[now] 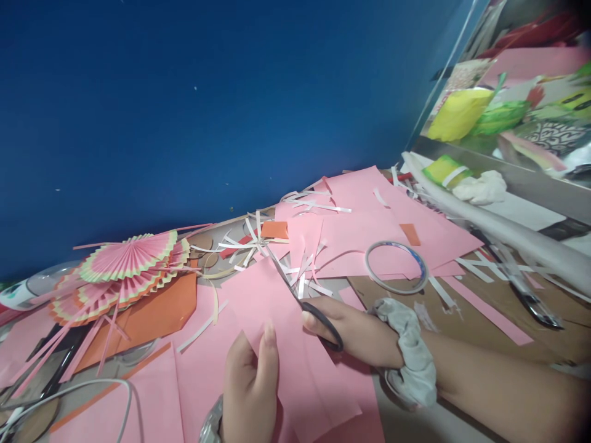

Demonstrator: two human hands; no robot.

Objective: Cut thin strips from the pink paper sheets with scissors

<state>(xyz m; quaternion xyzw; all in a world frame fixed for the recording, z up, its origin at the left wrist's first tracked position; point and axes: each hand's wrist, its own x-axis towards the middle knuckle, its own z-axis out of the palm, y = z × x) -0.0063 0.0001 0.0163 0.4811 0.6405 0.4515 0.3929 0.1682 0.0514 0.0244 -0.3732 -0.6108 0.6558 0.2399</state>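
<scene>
My right hand [355,332] is closed round the black handle of a pair of scissors [330,326]. Their thin blades point up and to the left, along the upper right edge of a pink paper sheet [305,375]. My left hand [253,381] pinches that sheet at its near left side, thumb on top. More pink paper [217,344] lies beneath it. A pale scrunchie [409,354] sits on my right wrist. Left of my hands, pleated pink paper rosettes [132,261] with pale green and orange edges rest on an orange sheet [161,317].
A tape roll [397,267] lies on pink sheets [355,227] to the right. White paper strips [256,240] are scattered behind the scissors. A white tube [498,215] slants across the right side. A blue wall [207,111] rises behind; a white cable [127,400] curls at lower left.
</scene>
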